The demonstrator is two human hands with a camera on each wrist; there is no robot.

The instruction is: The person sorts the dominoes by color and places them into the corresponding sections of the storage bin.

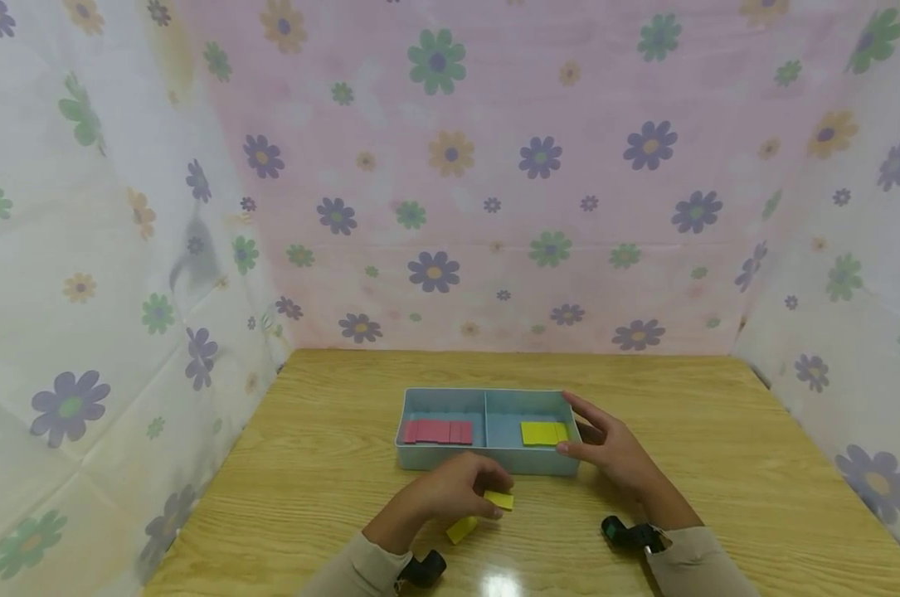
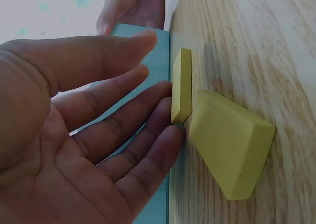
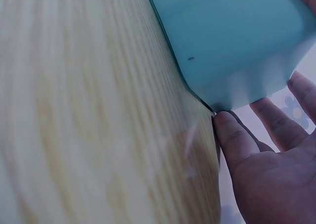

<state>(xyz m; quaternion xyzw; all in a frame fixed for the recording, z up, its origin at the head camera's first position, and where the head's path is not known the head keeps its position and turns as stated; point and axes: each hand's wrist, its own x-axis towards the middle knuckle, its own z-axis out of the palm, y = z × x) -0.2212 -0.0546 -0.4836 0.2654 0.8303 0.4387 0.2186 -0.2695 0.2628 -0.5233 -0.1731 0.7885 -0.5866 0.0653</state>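
A light blue two-compartment box (image 1: 487, 460) stands on the table. My right hand (image 1: 617, 452) holds its right end, thumb over the front rim and index finger at the back corner; in the right wrist view other fingertips (image 3: 229, 127) touch the end wall. In front of the box is my left hand (image 1: 457, 489), its thumb and fingers spread apart around a small yellow block (image 2: 181, 85). Some fingertips (image 2: 173, 135) are against or very near that block; contact is hard to tell. Closer to the left wrist lies a second yellow block (image 2: 227, 140).
Pink blocks (image 1: 438, 432) lie in the box's left compartment, yellow blocks (image 1: 542, 433) in the right one. The wooden table (image 1: 330, 377) is bordered by a flowered cloth (image 1: 494, 290) behind and at both sides. A black strap device (image 1: 629, 535) sits on each wrist.
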